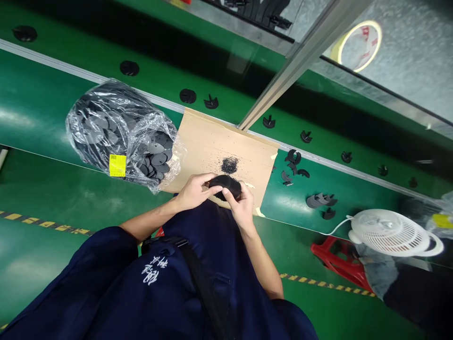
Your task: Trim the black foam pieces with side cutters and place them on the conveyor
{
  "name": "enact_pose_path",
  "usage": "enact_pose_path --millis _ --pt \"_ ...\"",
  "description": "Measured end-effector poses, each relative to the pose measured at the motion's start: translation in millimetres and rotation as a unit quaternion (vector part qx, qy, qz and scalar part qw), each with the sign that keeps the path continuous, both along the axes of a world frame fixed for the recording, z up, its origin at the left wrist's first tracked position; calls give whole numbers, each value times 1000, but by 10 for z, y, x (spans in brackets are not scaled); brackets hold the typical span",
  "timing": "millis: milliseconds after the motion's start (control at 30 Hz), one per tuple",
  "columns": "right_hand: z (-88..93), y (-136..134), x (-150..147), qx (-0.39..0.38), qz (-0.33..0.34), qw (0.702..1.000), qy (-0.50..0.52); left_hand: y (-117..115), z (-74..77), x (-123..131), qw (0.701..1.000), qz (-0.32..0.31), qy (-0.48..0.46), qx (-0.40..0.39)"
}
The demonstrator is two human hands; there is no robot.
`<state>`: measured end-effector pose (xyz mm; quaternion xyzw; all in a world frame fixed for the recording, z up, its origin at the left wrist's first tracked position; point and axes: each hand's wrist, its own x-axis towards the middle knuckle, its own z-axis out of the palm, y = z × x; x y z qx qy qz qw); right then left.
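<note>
Between my two hands, close to my body, is a black rounded disc-like piece (226, 183). My left hand (196, 190) grips its left side, thumb on top, and my right hand (241, 203) has hold of the right side. Both thumbs nearly meet at the near edge. Under the hands lies a brown cardboard sheet (201, 137) fixed with bits of tape. A small heap of black crumbs (230, 165) is scattered on it, just beyond the piece. To the left, a clear plastic bag (116, 113) with a yellow label holds many flat dark discs (155, 153).
Black parts (211, 101) sit spaced along the green belt behind the cardboard. Curved black pieces (320, 200) lie on the bench at right. A white fan (392, 231) stands farther right, near a red stool (339, 264) and a person's dark clothing. A metal post (276, 85) rises behind.
</note>
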<state>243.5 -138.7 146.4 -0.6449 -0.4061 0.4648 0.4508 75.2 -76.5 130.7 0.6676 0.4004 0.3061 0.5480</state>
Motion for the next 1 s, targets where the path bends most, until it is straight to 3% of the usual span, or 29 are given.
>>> enact_pose_path --millis 167,267,500,1000 --pt "110 40 173 41 129 985 -102 50 46 -69 985 -48 29 163" --pt "176 60 245 72 168 971 -154 69 74 -92 970 -82 37 226" --pt "189 2 168 154 133 965 -167 104 231 -77 977 -23 -17 212" --pt "192 -40 114 198 97 967 -125 118 380 -4 959 -80 -70 262"
